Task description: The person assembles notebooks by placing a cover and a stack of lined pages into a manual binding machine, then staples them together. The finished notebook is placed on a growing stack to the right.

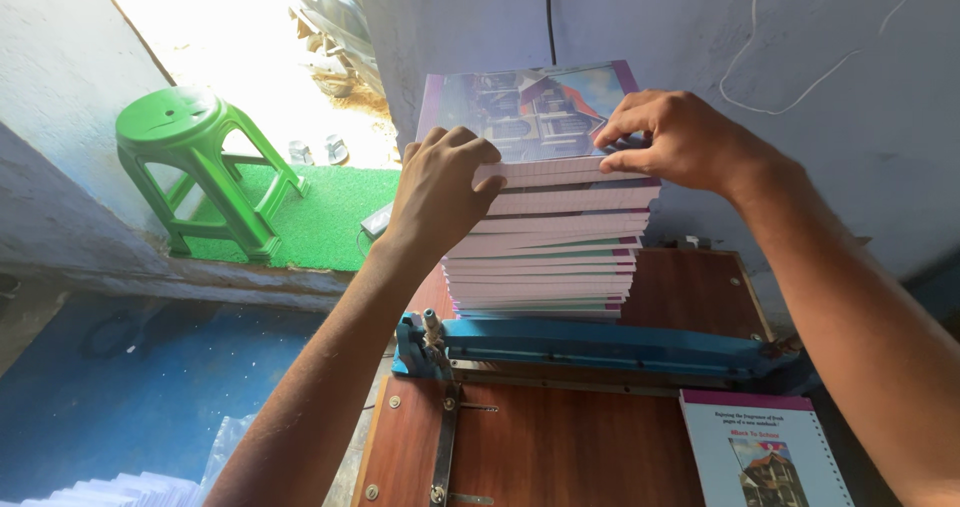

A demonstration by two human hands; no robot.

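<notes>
I see left hand (440, 192) gripping notebook stack (548, 247) at 9 o'clock, right hand (675, 142) pinching top cover at 3, blue cutter (600, 345) at 6.

Both forearms are bare from elbow to wrist, with no sleeve in view. The left hand (437, 192) and right hand (680, 142) wear no gloves, rings, watch or wristband.

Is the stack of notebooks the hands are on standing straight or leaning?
Slightly uneven: the notebook stack stands upright, but upper books jut right beyond lower ones. Both hands grip its top.
</notes>
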